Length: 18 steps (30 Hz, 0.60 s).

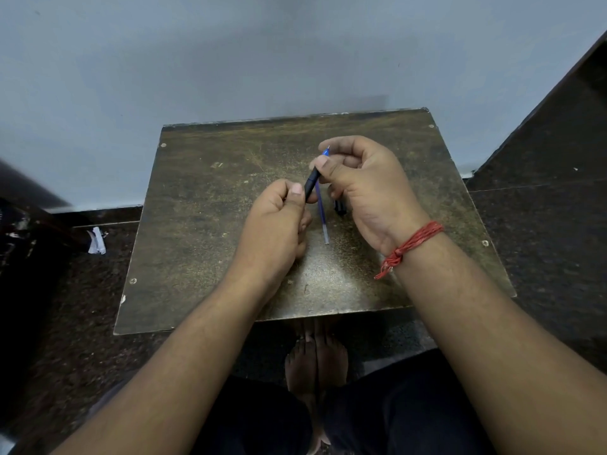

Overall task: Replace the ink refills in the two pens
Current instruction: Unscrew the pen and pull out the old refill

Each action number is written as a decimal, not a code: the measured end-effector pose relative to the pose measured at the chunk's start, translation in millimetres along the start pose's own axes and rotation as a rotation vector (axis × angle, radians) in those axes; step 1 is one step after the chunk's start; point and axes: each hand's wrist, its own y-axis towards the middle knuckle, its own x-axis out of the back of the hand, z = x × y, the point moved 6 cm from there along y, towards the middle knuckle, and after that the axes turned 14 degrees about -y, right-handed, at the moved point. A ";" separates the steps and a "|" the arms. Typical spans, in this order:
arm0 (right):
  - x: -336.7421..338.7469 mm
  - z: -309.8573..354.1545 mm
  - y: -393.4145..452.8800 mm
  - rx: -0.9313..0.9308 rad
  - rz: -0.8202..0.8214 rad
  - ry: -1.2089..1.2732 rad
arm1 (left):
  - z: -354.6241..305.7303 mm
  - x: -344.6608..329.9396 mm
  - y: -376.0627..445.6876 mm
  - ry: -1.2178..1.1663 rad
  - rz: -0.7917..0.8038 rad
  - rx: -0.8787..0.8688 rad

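Your left hand (276, 221) and right hand (364, 188) both pinch the black pen (311, 185) at frame center, blue tip up; 1 blue refill (322, 215) lies on the table (203, 205) just below

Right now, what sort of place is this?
Probably a plain room at home, not a workshop: a worn low table against a bare painted wall, dark speckled stone floor, bare feet underneath.
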 end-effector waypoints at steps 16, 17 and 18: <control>7.6 -0.9 -0.8 -0.038 -0.002 -0.153 | 2.7 -1.8 0.4 -0.018 0.015 0.027; 7.0 0.2 -1.3 -0.043 0.021 -0.113 | 2.7 -1.7 0.3 -0.026 0.015 0.033; 6.7 1.2 -1.5 -0.052 0.041 -0.066 | 2.7 -1.7 0.3 -0.032 0.015 0.039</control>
